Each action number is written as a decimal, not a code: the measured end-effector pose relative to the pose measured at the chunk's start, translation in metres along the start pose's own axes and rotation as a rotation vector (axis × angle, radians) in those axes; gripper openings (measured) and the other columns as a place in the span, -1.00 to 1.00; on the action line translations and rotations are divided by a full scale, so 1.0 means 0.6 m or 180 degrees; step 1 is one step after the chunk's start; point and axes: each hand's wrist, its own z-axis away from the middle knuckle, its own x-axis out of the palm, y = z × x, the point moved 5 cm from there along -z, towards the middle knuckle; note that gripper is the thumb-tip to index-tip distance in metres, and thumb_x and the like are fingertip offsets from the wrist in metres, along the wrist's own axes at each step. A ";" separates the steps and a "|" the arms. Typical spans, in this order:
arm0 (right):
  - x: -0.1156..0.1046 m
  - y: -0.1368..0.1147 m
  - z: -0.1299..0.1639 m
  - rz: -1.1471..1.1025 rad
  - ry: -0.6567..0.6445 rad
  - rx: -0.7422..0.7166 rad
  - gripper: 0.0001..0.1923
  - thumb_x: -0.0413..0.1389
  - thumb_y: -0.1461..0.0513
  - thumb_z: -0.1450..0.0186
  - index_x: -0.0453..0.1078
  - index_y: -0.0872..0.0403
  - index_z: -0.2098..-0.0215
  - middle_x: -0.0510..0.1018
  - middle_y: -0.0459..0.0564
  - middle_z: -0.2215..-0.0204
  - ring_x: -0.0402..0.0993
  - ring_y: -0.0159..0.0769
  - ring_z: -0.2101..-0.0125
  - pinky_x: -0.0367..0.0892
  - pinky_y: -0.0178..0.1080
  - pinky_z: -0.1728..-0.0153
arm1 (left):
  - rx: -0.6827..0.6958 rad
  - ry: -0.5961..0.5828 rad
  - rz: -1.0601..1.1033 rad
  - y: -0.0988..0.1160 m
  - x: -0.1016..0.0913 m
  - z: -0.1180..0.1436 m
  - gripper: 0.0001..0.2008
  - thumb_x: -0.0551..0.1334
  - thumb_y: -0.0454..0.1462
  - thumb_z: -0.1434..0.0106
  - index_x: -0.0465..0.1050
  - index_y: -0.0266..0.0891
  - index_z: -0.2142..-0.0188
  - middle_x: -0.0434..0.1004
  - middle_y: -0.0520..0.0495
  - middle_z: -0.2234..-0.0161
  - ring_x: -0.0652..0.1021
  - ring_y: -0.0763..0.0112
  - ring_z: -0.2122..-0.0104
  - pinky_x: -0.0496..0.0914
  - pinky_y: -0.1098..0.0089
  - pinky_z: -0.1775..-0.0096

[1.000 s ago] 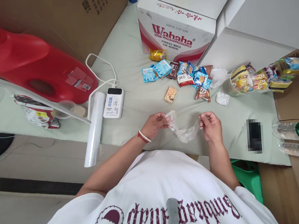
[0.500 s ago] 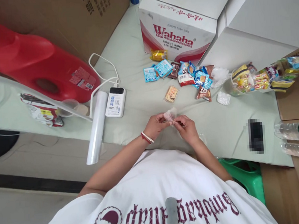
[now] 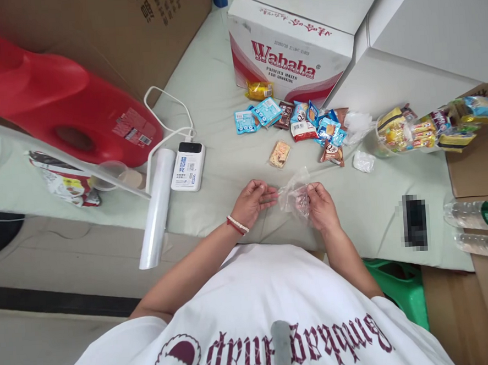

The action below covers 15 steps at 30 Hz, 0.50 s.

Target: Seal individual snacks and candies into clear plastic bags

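Observation:
A crumpled clear plastic bag, with something pinkish showing through it, hangs between my hands above the table's front edge. My right hand pinches the bag's right side between thumb and fingers. At its left side, my left hand has its fingers stretched out, the tips at or just touching the thin plastic. Just beyond the hands lies a wrapped cracker-like snack. Farther back is a cluster of small snack packets, among them a blue packet and a brown packet.
A Wahaha water carton stands at the back. On the left are a power bank with a white cable, a clear roll and a big red jug. A snack-filled tub and crumpled white plastic are right.
My hands have moved apart, the right one going rightward with the bag. The bag was bunched between both hands and is now spread wider. My left fingers have straightened.

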 end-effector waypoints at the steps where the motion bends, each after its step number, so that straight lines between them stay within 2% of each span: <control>1: 0.004 -0.001 0.001 0.0040 0.0105 -0.0074 -0.53 0.17 -0.21 -0.28 0.20 -0.06 0.28 0.57 -0.09 0.36 0.43 -0.31 0.48 0.42 -0.24 0.52 | 0.0078 0.0187 -0.0068 -0.002 0.002 0.003 -0.47 0.40 0.17 -0.14 0.33 -0.16 0.22 0.59 -0.09 0.16 0.63 0.29 0.16 0.55 0.28 0.19; 3: 0.009 -0.008 0.003 0.0191 0.0401 -0.0296 -0.56 0.15 -0.19 -0.31 0.20 -0.06 0.27 0.56 -0.09 0.36 0.45 -0.30 0.46 0.44 -0.24 0.50 | 0.0286 0.0462 -0.0352 -0.008 0.006 0.014 -0.40 0.29 0.29 -0.16 0.35 -0.16 0.19 0.56 -0.14 0.09 0.59 0.22 0.06 0.54 0.27 0.20; 5: 0.013 -0.022 0.008 0.0397 0.0689 -0.0571 -0.59 0.13 -0.17 -0.35 0.22 -0.05 0.25 0.56 -0.07 0.33 0.47 -0.28 0.40 0.47 -0.23 0.47 | 0.0546 0.0518 -0.0874 -0.014 0.016 0.029 -0.34 0.33 0.31 -0.08 0.40 -0.18 0.16 0.53 -0.18 0.05 0.54 0.15 0.00 0.52 0.25 0.16; 7: 0.020 -0.035 0.013 0.0549 0.0818 -0.0796 -0.61 0.10 -0.16 -0.39 0.23 -0.05 0.23 0.55 -0.05 0.31 0.50 -0.26 0.35 0.48 -0.23 0.45 | 0.0791 0.0478 -0.1450 -0.020 0.029 0.039 -0.32 0.49 0.20 0.06 0.44 -0.19 0.14 0.53 -0.20 0.02 0.52 0.11 -0.03 0.49 0.24 0.11; 9: 0.026 -0.044 0.016 0.0652 0.0816 -0.0907 -0.62 0.06 -0.16 -0.42 0.22 -0.06 0.22 0.55 -0.07 0.34 0.51 -0.26 0.38 0.45 -0.23 0.46 | 0.0859 0.0413 -0.1733 -0.026 0.040 0.039 -0.38 0.55 0.08 0.11 0.49 -0.20 0.18 0.55 -0.19 0.07 0.52 0.11 0.00 0.46 0.23 0.08; 12: 0.020 -0.054 0.011 0.0827 0.0867 -0.0976 -0.60 0.04 -0.18 -0.43 0.22 -0.06 0.23 0.50 -0.13 0.47 0.43 -0.29 0.53 0.38 -0.22 0.49 | 0.0529 0.0095 -0.1151 -0.032 0.046 0.022 -0.52 0.49 0.07 -0.02 0.43 -0.21 0.32 0.59 -0.11 0.25 0.57 0.21 0.15 0.46 0.25 0.13; 15: 0.000 -0.058 -0.012 0.0733 0.0714 -0.0837 -0.57 0.11 -0.20 -0.38 0.23 -0.06 0.27 0.43 -0.20 0.57 0.31 -0.34 0.63 0.25 -0.24 0.58 | 0.0036 -0.0496 -0.0348 -0.024 0.044 0.006 -0.48 0.49 0.09 -0.04 0.34 -0.19 0.30 0.59 -0.01 0.35 0.60 0.33 0.31 0.48 0.31 0.23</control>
